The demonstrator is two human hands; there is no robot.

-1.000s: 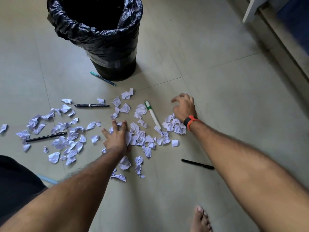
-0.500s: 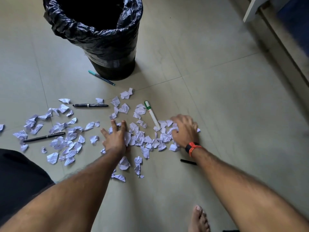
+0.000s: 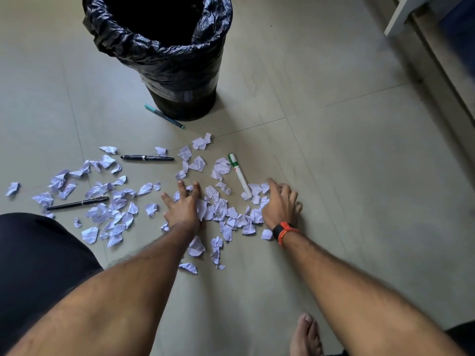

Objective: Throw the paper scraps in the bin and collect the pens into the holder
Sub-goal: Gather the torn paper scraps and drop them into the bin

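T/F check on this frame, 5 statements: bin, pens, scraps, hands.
1. The bin is lined with a black bag. True.
2. The teal pen lies inside the bin. False: it lies on the floor by the bin's base.
3. Both hands are flat on the paper scraps. True: left hand and right hand press down on either side of the pile.
4. The white marker has a red cap. False: green.
5. The right hand holds a black pen. False: it holds no pen.

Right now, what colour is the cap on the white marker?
Green, on the end of the marker toward the bin; head view.
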